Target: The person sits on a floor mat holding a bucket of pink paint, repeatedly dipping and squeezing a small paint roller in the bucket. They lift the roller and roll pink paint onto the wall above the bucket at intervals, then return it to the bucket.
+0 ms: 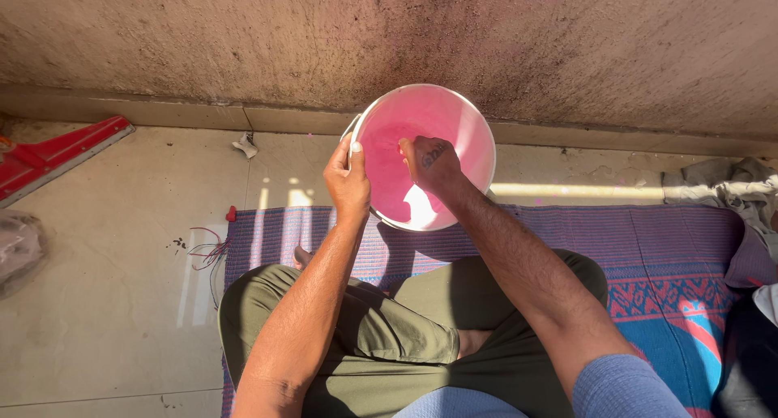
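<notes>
Floor (105, 304) tiles carry a striped purple mat (567, 232), where a person sits cross-legged before a white bucket (478, 142) holding pink liquid. Mixing looks to be the step in hand; going on calls for a firm brace at the rim. Left hand (347, 181) grasps that rim, arm extended. Right hand (429, 163) reaches inside, fingers clenched, wrist bent downward.

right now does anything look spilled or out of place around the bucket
A few dark specks and loose reddish threads lie on the floor just left of the mat. The pink liquid stays inside the bucket, left hand on the rim, right hand inside.
</notes>
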Tool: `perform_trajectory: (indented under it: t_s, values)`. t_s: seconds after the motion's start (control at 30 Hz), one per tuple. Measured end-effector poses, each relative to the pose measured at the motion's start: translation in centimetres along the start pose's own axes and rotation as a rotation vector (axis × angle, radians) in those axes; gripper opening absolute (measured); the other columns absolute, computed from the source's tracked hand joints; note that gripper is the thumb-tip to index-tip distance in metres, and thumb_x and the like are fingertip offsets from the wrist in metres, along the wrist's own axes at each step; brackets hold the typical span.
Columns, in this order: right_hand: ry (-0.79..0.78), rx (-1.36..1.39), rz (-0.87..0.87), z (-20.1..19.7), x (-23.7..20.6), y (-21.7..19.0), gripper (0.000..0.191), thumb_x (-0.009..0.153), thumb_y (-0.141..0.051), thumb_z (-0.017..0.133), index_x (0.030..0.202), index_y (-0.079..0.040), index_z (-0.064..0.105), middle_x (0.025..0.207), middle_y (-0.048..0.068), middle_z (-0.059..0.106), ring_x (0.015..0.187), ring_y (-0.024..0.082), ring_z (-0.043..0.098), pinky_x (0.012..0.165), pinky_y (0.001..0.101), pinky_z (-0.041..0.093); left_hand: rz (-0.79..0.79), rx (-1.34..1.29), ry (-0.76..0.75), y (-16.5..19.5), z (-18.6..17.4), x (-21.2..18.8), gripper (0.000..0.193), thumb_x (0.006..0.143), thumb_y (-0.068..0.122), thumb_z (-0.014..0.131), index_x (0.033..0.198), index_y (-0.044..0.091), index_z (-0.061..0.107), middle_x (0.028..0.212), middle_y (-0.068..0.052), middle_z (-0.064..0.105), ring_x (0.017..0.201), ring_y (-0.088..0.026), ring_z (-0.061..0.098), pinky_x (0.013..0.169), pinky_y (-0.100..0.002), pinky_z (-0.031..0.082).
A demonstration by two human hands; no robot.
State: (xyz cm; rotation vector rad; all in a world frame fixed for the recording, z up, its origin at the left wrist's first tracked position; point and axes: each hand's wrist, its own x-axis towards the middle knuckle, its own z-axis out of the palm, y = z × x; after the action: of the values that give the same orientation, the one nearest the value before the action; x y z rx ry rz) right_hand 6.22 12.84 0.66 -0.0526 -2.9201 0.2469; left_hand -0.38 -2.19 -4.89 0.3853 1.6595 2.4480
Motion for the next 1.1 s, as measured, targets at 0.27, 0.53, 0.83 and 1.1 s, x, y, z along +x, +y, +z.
perform_trajectory:
  t_s: [0.27, 0.53, 0.83, 1.1]
  values:
    - [-0.263, 0.121, -0.046, -1.0, -1.7, -1.1, 0.019, 0.088, -0.02, 0.064, 0.099, -0.006, 0.07, 0.076, 0.013, 0.073, 0.074, 0.031, 0.074, 0.065, 0.0466, 0.055, 0.034, 0.04, -0.026, 0.2, 0.6, -0.4, 0.04, 0.107, 0.028, 0.059, 0.135, 0.0, 0.066, 0.12, -0.012, 0.074, 0.112, -0.017, 0.067, 0.099, -0.033, 0.052]
    - [-0.234, -0.022, -0.044, 1.4, -6.5, 4.2, 0.012, 0.082, -0.016, 0.067, 0.089, -0.008, 0.072, 0.082, 0.017, 0.074, 0.08, 0.037, 0.073, 0.071, 0.0497, 0.056, 0.001, 0.031, -0.005, 0.3, 0.4, -0.7, 0.041, 0.106, 0.026, 0.059, 0.136, -0.002, 0.064, 0.122, -0.013, 0.073, 0.11, -0.016, 0.067, 0.096, -0.032, 0.054]
    - [-0.027, -0.044, 0.064, 2.1, -6.3, 4.4, 0.01, 0.083, -0.009, 0.061, 0.084, -0.004, 0.069, 0.074, 0.018, 0.071, 0.071, 0.037, 0.071, 0.066, 0.0511, 0.055, 0.041, 0.076, 0.015, -1.3, -1.8, -0.2, 0.037, 0.108, 0.016, 0.056, 0.138, -0.006, 0.062, 0.122, -0.012, 0.072, 0.108, -0.014, 0.066, 0.094, -0.028, 0.053]
    - [-0.028, 0.097, 0.246, -1.2, -4.2, 2.4, 0.019, 0.086, -0.016, 0.061, 0.098, -0.007, 0.072, 0.08, 0.016, 0.074, 0.076, 0.033, 0.074, 0.073, 0.049, 0.058, 0.005, -0.003, -0.007, -1.0, -1.5, 1.3, 0.035, 0.111, 0.009, 0.054, 0.141, -0.008, 0.059, 0.123, -0.011, 0.071, 0.106, -0.013, 0.067, 0.09, -0.025, 0.054]
